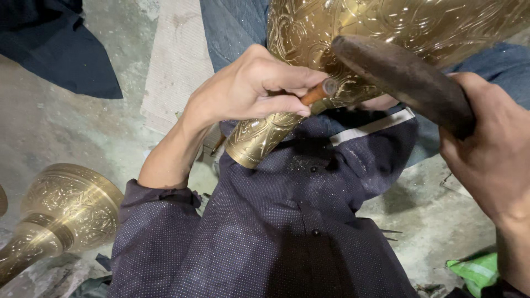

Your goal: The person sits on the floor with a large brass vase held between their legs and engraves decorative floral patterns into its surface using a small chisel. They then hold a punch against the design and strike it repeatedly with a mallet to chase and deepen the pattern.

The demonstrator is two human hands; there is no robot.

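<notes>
An engraved brass vessel [386, 27] lies across my lap, its narrow neck [256, 138] pointing toward my chest. My left hand [248, 88] pinches a small copper-coloured chisel [319, 91] whose head sits against the vessel's patterned side. My right hand [491, 154] grips a dark, worn wooden mallet [403, 77], held just above and to the right of the chisel head.
A second engraved brass vessel [61, 212] lies on the concrete floor at the lower left. Dark cloth [61, 49] sits at the upper left, and a pale mat [176, 60] lies beside it. A green bag [477, 270] shows at the lower right.
</notes>
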